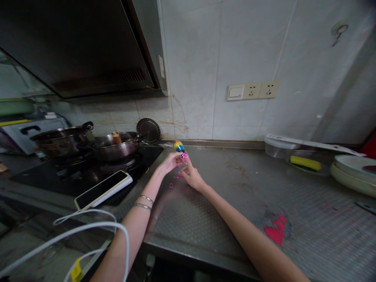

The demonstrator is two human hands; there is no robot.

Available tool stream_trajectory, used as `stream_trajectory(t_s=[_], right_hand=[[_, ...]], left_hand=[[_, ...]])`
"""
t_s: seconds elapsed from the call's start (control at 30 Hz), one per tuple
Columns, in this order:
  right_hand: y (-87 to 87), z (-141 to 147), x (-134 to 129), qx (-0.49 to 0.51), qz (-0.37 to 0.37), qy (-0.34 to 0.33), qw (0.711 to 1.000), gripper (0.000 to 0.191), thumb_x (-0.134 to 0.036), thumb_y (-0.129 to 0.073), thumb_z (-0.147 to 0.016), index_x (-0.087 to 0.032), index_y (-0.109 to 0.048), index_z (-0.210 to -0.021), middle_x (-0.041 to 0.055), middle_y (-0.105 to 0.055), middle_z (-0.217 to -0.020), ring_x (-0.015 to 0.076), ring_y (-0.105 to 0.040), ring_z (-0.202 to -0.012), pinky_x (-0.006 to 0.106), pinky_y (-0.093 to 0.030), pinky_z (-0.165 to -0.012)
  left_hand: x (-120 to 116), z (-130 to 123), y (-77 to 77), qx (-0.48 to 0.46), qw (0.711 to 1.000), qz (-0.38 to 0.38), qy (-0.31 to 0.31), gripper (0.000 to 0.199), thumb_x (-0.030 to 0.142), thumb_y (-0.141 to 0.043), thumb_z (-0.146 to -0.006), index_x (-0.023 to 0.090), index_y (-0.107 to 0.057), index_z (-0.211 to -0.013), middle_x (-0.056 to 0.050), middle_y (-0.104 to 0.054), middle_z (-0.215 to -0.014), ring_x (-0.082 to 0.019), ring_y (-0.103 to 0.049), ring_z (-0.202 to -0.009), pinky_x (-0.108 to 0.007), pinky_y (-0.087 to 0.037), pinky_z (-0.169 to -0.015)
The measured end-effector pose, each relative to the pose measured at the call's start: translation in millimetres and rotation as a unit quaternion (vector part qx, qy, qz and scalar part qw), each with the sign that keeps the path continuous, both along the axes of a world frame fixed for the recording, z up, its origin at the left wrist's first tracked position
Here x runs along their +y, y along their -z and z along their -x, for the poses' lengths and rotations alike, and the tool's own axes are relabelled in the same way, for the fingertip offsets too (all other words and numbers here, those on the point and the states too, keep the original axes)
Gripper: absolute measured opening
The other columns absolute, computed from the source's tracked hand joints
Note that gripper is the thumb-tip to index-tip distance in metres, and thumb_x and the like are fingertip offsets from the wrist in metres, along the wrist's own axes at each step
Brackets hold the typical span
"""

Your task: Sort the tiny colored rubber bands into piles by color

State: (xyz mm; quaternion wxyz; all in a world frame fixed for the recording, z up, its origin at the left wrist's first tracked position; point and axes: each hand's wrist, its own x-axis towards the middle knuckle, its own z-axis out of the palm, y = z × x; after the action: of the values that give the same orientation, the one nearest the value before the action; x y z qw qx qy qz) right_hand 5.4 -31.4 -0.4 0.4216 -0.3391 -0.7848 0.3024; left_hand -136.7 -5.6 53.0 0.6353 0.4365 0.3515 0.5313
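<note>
1. The left hand [170, 162] has its grip pinched on a small multicoloured item [178, 146], just above the table [229, 188]; any print on its yellow, red and blue surface is too small to read.
2. A pink ball [184, 157] sits at that item's lower end, between the hands.
3. The right hand [192, 177] points its index finger up at the ball; whether its grip closes on anything, I cannot tell.
4. Pink scraps [178, 176] and a pink ring [170, 185] lie on the table beneath the hands.
5. The range hood [88, 47] bears a white label [161, 66], its writing illegible.
6. A yellow tag [76, 270] wraps the white cable [85, 226]; its lettering is too blurred to read.
7. A red patch [276, 230] with ragged edges marks the table at right.
</note>
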Motion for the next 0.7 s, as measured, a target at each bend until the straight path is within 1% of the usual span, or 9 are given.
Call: stream_trajectory(t_s=[0.13, 0.3, 0.43, 0.57, 0.7], right_hand=[[1.9, -2, 0, -0.023, -0.003, -0.014, 1.0, 0.067, -0.023, -0.045, -0.079, -0.02, -0.012, -0.137, 0.0004, -0.061, -0.076, 0.011, -0.054, -0.059, 0.022, -0.042, -0.059], [-1.5, -1, -7, -0.068, -0.022, -0.01, 0.997, 0.055, -0.027, -0.043, -0.082, -0.019, -0.024, -0.133, -0.0018, -0.059, -0.064, 0.0107, -0.053, -0.054, 0.02, -0.038, -0.055], [-1.1, 0, -9, -0.092, -0.038, -0.004, 0.995, 0.05, -0.028, -0.044, -0.082, -0.021, -0.032, -0.13, -0.0013, -0.06, -0.067, 0.0109, -0.053, -0.055, 0.019, -0.037, -0.055], [-2.1, 1, -8, -0.076, -0.05, -0.004, 0.996, 0.044, -0.027, -0.043, -0.081, -0.019, -0.039, -0.124, -0.0003, -0.061, -0.07, 0.0109, -0.053, -0.057, 0.02, -0.037, -0.056], [-6.4, 1, -9, -0.056, -0.078, 0.014, 0.995, 0.038, -0.025, -0.041, -0.081, -0.016, -0.046, -0.118, 0.0017, -0.061, -0.072, 0.0112, -0.052, -0.06, 0.02, -0.038, -0.058]], left_hand=[[1, 2, 3.3, 0.021, 1.0, -0.003, -0.003, 0.015, 0.017, -0.059, -0.07, 0.007, -0.061, -0.082, -0.012, -0.067, -0.075, -0.017, -0.064, -0.065, -0.027, -0.051, -0.063], [2, 4, 4.0, 0.04, 0.999, -0.004, -0.033, 0.018, 0.02, -0.06, -0.07, 0.005, -0.061, -0.081, -0.014, -0.067, -0.075, -0.021, -0.065, -0.07, -0.027, -0.051, -0.062], [4, 5, 5.1, 0.037, 0.997, -0.001, -0.062, 0.019, 0.022, -0.06, -0.071, 0.006, -0.06, -0.081, -0.014, -0.067, -0.073, -0.021, -0.065, -0.068, -0.027, -0.051, -0.059], [6, 6, 5.1, 0.017, 0.996, -0.005, -0.09, 0.02, 0.023, -0.06, -0.071, 0.006, -0.059, -0.082, -0.012, -0.066, -0.072, -0.019, -0.065, -0.066, -0.027, -0.052, -0.06], [6, 6, 2.9, -0.01, 0.994, -0.006, -0.109, 0.019, 0.022, -0.06, -0.072, 0.007, -0.058, -0.081, -0.011, -0.066, -0.07, -0.018, -0.064, -0.064, -0.028, -0.052, -0.062]])
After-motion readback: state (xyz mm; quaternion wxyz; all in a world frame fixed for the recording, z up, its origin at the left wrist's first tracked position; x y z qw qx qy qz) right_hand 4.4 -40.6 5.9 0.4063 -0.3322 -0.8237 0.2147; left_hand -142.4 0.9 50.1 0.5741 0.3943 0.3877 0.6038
